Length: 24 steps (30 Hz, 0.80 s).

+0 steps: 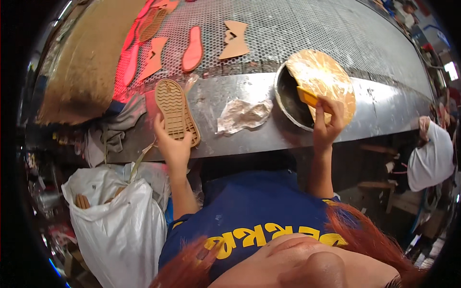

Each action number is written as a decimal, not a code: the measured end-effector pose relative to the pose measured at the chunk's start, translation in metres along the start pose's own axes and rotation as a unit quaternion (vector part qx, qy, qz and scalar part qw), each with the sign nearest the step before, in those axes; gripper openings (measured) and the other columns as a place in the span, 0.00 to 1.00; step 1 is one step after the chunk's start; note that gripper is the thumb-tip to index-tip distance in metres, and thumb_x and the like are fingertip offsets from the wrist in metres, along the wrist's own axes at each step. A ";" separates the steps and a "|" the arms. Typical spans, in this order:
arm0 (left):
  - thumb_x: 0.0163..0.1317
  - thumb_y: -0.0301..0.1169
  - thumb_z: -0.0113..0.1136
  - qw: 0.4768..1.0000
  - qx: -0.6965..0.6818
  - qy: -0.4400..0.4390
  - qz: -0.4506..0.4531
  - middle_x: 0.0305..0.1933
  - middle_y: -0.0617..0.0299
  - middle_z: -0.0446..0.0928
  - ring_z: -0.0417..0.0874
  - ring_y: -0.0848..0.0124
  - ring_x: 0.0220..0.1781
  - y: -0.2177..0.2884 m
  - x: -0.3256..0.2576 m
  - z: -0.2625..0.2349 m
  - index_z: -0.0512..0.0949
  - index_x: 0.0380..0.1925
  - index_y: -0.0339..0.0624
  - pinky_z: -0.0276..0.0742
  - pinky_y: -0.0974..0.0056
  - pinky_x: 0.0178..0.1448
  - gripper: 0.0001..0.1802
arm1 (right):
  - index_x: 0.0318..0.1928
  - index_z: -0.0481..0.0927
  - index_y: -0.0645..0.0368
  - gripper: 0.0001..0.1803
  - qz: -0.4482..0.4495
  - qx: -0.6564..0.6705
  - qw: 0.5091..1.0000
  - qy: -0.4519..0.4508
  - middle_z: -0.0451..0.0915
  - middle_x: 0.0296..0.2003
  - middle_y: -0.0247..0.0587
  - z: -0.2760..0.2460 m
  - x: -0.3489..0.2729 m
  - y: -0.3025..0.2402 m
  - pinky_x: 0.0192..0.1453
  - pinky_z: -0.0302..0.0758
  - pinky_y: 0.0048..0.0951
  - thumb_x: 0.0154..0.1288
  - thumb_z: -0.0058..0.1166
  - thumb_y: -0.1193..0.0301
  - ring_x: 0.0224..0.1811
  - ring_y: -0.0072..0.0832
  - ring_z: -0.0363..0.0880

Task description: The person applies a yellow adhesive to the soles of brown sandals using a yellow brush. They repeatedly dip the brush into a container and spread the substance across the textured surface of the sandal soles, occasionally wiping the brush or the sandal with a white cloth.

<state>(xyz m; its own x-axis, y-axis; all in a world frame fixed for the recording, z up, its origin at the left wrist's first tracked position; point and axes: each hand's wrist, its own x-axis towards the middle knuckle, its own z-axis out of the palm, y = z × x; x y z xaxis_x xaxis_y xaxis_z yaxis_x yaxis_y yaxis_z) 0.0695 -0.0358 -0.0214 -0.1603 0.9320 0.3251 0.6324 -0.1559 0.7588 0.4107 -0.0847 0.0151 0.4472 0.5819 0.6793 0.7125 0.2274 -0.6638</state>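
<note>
**Tan sole (pixel 171 103) in your left hand (pixel 174 146), yellow scraper (pixel 307 97) in your right hand (pixel 330 117)**

The sole lies tread up at the near edge of the metal tabletop (pixel 230 144), toe pointing away from you. Its tread has wavy ridges toward the toe and a grid of blocks toward the heel. A second sole (pixel 193 126) shows underneath, along its right side. Your left thumb and fingers close around its sides near the heel. Your right fingertips pinch the scraper over the opening of a round tub (pixel 289 98), dark inside and partly covered by a shiny tan disc (pixel 331 72). Crumpled paper (pixel 245 115) lies between. Beyond, a pink-lit insole (pixel 193 50) and a notched tan cutout (pixel 235 42) rest on mesh (pixel 297 29).
</note>
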 end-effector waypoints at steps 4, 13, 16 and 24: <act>0.47 0.14 0.60 0.933 -0.327 -0.026 -0.146 0.58 0.47 0.66 0.77 0.67 0.49 0.018 0.001 -0.009 0.46 0.66 0.38 0.73 0.67 0.51 0.47 | 0.34 0.82 0.54 0.09 -0.078 -0.147 0.980 -0.111 0.73 0.25 0.35 0.006 0.002 0.003 0.40 0.64 0.33 0.51 0.58 0.79 0.32 0.34 0.69; 0.52 0.16 0.54 0.617 -0.731 -0.106 -0.271 0.53 0.49 0.68 0.72 0.65 0.46 0.023 -0.002 -0.005 0.57 0.60 0.27 0.69 0.64 0.51 0.33 | 0.34 0.82 0.59 0.04 0.088 0.042 0.990 -0.104 0.72 0.26 0.35 0.012 -0.011 -0.001 0.34 0.68 0.24 0.59 0.55 0.78 0.29 0.24 0.71; 0.47 0.15 0.53 0.533 -0.781 -0.159 -0.284 0.48 0.49 0.71 0.71 0.62 0.49 0.022 -0.011 0.010 0.62 0.58 0.32 0.67 0.59 0.56 0.33 | 0.37 0.81 0.61 0.05 0.171 0.155 0.969 -0.086 0.73 0.28 0.34 0.012 -0.012 0.003 0.32 0.69 0.18 0.64 0.52 0.77 0.28 0.18 0.72; 0.48 0.19 0.48 0.528 -0.758 -0.306 -0.230 0.56 0.36 0.66 0.77 0.49 0.49 0.070 -0.024 0.024 0.59 0.62 0.37 0.84 0.53 0.37 0.35 | 0.43 0.76 0.65 0.08 0.317 0.430 0.845 -0.033 0.78 0.40 0.44 0.009 -0.004 0.020 0.36 0.75 0.21 0.67 0.47 0.74 0.30 0.22 0.76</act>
<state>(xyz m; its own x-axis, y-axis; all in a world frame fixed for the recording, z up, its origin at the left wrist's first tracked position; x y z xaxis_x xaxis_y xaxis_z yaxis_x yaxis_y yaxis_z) 0.1359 -0.0611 0.0104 0.5356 0.8443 0.0177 -0.7742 0.4825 0.4095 0.4184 -0.0755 -0.0040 0.5407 0.8350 0.1020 -0.3270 0.3203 -0.8891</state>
